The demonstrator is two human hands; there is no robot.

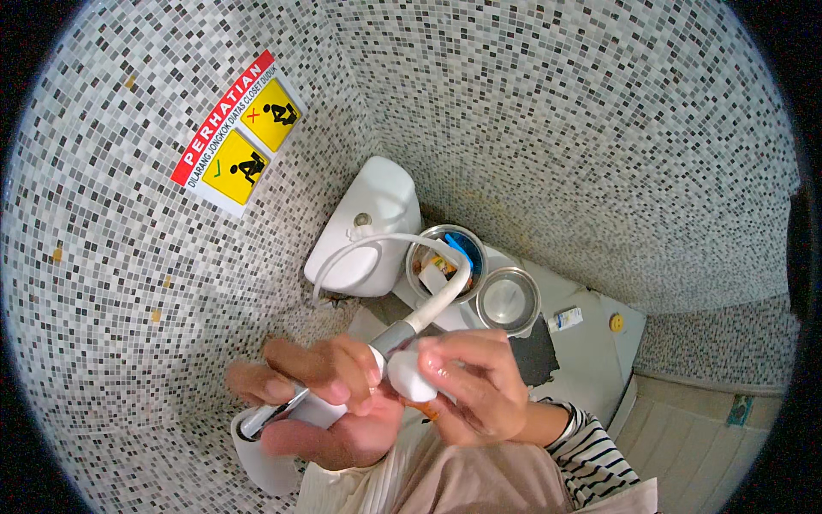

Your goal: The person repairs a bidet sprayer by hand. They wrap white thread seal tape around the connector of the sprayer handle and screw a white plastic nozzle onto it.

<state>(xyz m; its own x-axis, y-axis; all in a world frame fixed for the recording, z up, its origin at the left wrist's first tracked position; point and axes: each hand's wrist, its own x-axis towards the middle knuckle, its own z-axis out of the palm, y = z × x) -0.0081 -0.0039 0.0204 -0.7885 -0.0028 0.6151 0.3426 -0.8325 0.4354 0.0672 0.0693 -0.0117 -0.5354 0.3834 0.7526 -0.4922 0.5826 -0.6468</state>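
Note:
In front of me my left hand (338, 398) is wrapped round a handheld bidet sprayer (393, 336). Its silver end slants down to the left, and its grey collar meets a white hose (442, 307) at the upper right. My right hand (484, 381) pinches a white wad (409, 377), whose material I cannot make out, against or very near the sprayer's handle. Something orange (421, 409) shows just under the right fingers, mostly hidden. My fingers cover much of the handle.
A white toilet tank (372, 214) stands in the corner behind the arching hose. On a pale ledge (599, 351) are a metal bowl (413, 257) of mixed items, a round metal dish (533, 295), a small white packet (565, 319) and a yellow round thing (616, 322). A white rim (265, 467) lies below my left hand.

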